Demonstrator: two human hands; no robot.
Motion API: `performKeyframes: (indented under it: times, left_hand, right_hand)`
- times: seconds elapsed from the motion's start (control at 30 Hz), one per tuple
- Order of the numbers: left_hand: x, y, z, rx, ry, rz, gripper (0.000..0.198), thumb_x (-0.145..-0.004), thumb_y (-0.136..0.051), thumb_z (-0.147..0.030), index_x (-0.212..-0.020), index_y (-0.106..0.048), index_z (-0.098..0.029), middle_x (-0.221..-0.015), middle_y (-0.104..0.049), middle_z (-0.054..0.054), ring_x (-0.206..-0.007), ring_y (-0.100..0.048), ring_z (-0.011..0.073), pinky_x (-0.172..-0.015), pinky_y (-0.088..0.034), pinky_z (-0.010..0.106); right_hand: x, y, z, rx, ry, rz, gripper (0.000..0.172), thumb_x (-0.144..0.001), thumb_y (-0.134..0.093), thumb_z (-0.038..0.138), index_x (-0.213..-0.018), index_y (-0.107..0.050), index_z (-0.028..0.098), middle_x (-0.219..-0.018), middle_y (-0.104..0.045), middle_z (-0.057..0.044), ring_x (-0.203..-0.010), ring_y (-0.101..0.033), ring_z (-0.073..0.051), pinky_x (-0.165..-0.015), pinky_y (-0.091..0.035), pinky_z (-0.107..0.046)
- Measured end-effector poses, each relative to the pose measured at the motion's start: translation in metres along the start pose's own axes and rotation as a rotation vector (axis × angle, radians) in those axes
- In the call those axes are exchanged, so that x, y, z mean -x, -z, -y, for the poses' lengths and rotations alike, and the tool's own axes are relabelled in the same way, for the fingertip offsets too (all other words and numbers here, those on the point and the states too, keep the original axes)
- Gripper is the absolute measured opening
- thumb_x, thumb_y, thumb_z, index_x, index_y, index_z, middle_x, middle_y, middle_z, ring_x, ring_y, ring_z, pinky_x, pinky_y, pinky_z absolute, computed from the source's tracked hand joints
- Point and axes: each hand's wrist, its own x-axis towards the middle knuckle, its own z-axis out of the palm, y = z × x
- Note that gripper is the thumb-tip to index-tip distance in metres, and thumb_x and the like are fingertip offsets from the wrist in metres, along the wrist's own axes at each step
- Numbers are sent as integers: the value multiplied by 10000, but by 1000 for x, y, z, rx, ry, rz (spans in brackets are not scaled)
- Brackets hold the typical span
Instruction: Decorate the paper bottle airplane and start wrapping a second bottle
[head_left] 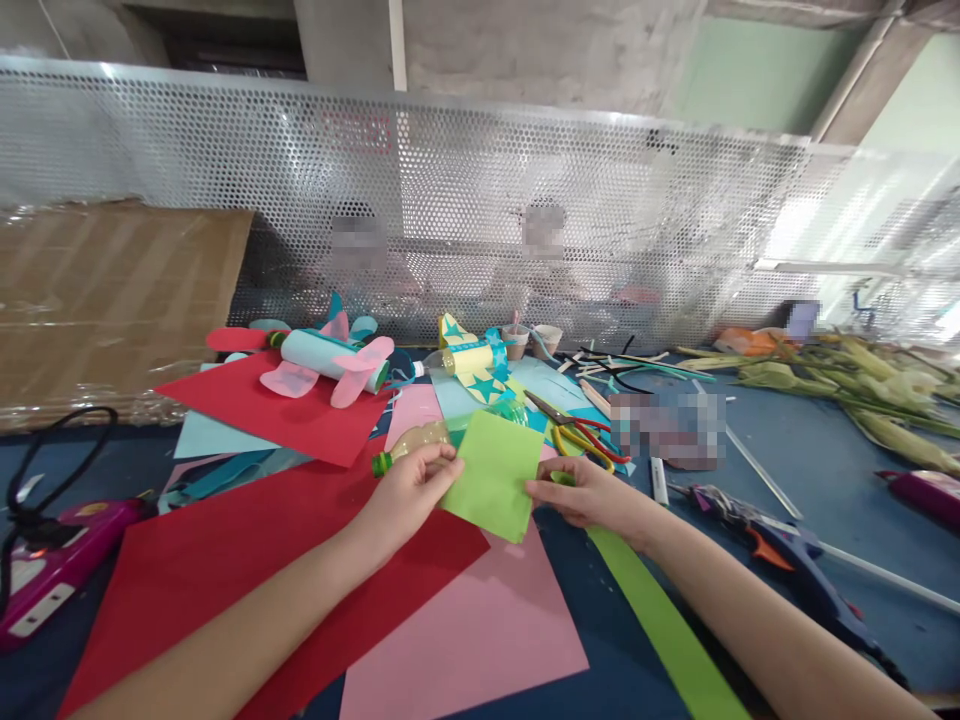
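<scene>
A square of light green paper [495, 475] is held up in the middle of the head view. My left hand [420, 478] pinches its left edge between thumb and fingers. At its lower right edge my right hand [574, 492] is closed on the same paper, and a small green bit shows between those fingers. Behind the paper lies a clear plastic bottle [420, 440] with a green cap, partly hidden. A long green paper strip [660, 620] runs from below my right hand towards the front edge. Scissors [577, 430] with red and yellow handles lie just beyond that hand.
Red sheets [225, 560] and a pink sheet [480, 640] cover the table's front left. Two decorated bottles [330, 362] [469, 360] stand farther back. A glue gun [787, 550] lies at the right, a purple power strip [67, 560] at the left, and dry husks [862, 380] at the back right.
</scene>
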Motion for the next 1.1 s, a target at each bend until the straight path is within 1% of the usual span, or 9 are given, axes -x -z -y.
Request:
performKeyframes:
  times: [0.07,0.13,0.43,0.53,0.63,0.77,0.9,1.0,1.1]
  left_hand:
    - [2,-2,-3,72,43,113,410,-687,-755,-506,-898,-683,-162,-817,-724,43,-841,-676,238,-760,-521,332]
    - [5,-4,-5,142,74,183,438,-685,-763,-511,-947,-696,-166,-900,-741,65,-893,-683,252,-775,-533,348]
    - [5,-2,-3,453,188,259,278,-716,-717,-327,-911,-763,-134,-900,-766,92,-854,-698,207,-798,-557,315]
    - [7,-1,-6,322,104,252,292,-748,-709,-390,-900,-774,-149,-1017,-757,97,-929,-686,226,-824,-552,330]
    - [9,-3,-7,136,-12,281,316,-746,-747,-368,-1018,-740,-209,-1118,-734,68,-1015,-669,236,-865,-529,343]
    - [12,-7,-5,23,-56,348,476,-779,-725,-360,-1220,-600,-231,-923,-754,41,-901,-697,213,-817,-518,331]
    - [11,-8,-1,-80,4,382,312,-804,-673,-438,-973,-686,-176,-862,-738,61,-834,-686,219,-734,-505,307]
    - [8,-7,1,-114,-36,383,323,-816,-638,-476,-736,-680,-166,-717,-693,35,-691,-633,172,-661,-470,276]
    - [8,-6,2,-128,-65,373,330,-812,-638,-483,-731,-696,-168,-699,-690,31,-670,-623,164,-651,-464,271]
  right_hand:
    - [-1,-1,-1,77,44,-70,481,-603,-795,598,-679,-544,194,-423,-271,130,-384,-170,-28,-398,-84,-214]
    - [-1,-3,-1,71,62,-99,467,-618,-777,603,-713,-575,193,-443,-279,125,-395,-181,-31,-411,-90,-219]
    - [2,1,3,-224,88,-24,360,-592,-807,479,-683,-658,164,-444,-220,117,-440,-132,-34,-442,-78,-218]
    - [6,1,7,-285,74,-50,311,-674,-737,442,-835,-708,177,-480,-263,101,-438,-172,-49,-424,-95,-209]
    - [8,-1,8,-244,16,-82,411,-749,-662,521,-1024,-704,217,-516,-328,87,-430,-208,-59,-411,-110,-208]
    - [4,-7,1,45,25,-69,450,-654,-764,583,-821,-727,167,-555,-510,38,-465,-368,-67,-440,-235,-213]
    - [-1,-11,-5,129,183,-23,386,-648,-783,547,-706,-731,169,-662,-639,-7,-575,-499,-120,-538,-354,-246]
    - [-1,-11,-5,165,203,-16,378,-669,-772,542,-698,-731,168,-654,-627,-2,-575,-479,-118,-534,-344,-243]
    - [0,-10,-4,206,203,9,415,-732,-709,578,-706,-716,163,-638,-595,4,-567,-447,-110,-520,-324,-236]
